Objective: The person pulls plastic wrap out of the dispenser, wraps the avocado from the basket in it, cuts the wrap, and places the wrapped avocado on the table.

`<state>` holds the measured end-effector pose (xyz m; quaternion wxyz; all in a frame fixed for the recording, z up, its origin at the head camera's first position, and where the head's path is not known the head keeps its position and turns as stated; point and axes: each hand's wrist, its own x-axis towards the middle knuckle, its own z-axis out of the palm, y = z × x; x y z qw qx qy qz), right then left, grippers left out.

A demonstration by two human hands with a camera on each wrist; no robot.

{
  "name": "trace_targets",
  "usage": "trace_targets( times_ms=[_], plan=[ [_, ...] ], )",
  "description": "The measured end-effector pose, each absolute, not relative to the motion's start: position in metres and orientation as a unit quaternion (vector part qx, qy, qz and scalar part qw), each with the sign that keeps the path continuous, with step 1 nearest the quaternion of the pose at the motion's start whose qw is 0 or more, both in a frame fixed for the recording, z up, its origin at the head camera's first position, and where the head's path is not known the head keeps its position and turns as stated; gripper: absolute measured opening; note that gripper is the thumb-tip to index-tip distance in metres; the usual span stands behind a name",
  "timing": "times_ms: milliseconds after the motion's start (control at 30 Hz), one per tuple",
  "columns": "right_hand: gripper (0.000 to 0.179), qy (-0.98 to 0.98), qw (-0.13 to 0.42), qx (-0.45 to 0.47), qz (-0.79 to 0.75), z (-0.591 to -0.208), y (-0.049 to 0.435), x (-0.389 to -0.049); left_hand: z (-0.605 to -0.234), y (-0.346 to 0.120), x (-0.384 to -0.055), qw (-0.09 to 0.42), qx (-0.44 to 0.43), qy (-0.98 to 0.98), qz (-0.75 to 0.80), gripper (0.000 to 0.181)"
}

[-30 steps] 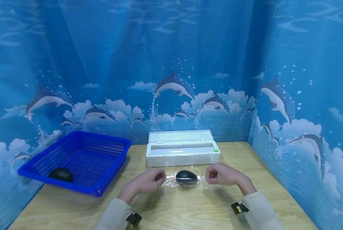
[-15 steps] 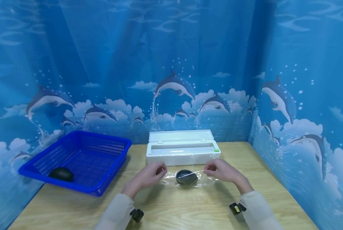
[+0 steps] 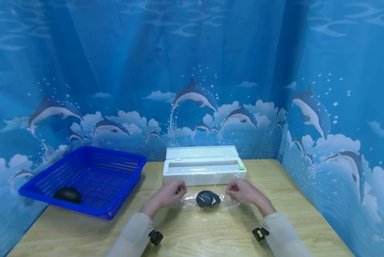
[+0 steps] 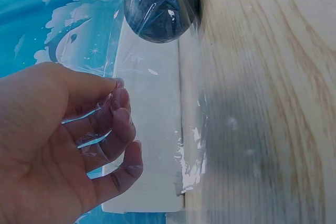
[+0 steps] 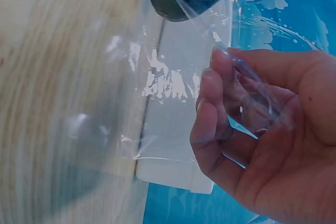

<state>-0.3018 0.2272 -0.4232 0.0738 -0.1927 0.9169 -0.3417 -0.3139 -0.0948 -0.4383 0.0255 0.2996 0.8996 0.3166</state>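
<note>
A dark oval avocado (image 3: 208, 198) lies on the table between both hands, in front of a white box. Clear cling film (image 5: 157, 85) covers it, with shiny creases over its skin. The left hand (image 3: 166, 194) pinches the film's edge between thumb and fingertips, left of the avocado. On the other side, the right hand (image 3: 244, 192) pinches the film the same way, a bunched strip running into its palm. Neither hand touches the avocado. In the left wrist view, the wrapped avocado (image 4: 160, 11) is at the top, partly cut off by the frame.
The white cling film box (image 3: 204, 178) stands behind with its lid raised and a green slider (image 3: 241, 168) at its right end. A blue plastic basket (image 3: 114, 210) at the left holds another dark avocado (image 3: 67, 195). Dolphin-print curtains surround the wooden table (image 3: 204, 235).
The film's edge, seen crossing the avocado earlier, has been drawn over it toward the back. The right hand has shifted slightly left and up; the left hand has moved a little upward.
</note>
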Motion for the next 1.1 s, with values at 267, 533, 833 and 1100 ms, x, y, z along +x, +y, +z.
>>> trace_targets(
  times_ms=[267,533,833,1100],
  plan=[
    [0.012,0.919,0.077,-0.199,-0.331,-0.429,0.227,-0.304,-0.44,-0.093,-0.316,0.022,0.301,0.899,0.317,0.007],
    [0.01,0.916,0.086,-0.202,-0.336,-0.431,0.227,-0.305,-0.442,-0.095,-0.316,0.023,0.295,0.901,0.317,0.008],
    [0.008,0.918,0.099,-0.195,-0.332,-0.432,0.225,-0.307,-0.431,-0.084,-0.303,-0.024,0.299,0.907,0.295,0.021],
    [0.012,0.915,0.094,-0.207,-0.334,-0.434,0.225,-0.307,-0.416,-0.054,-0.272,-0.06,0.406,0.875,0.258,0.019]
  ],
)
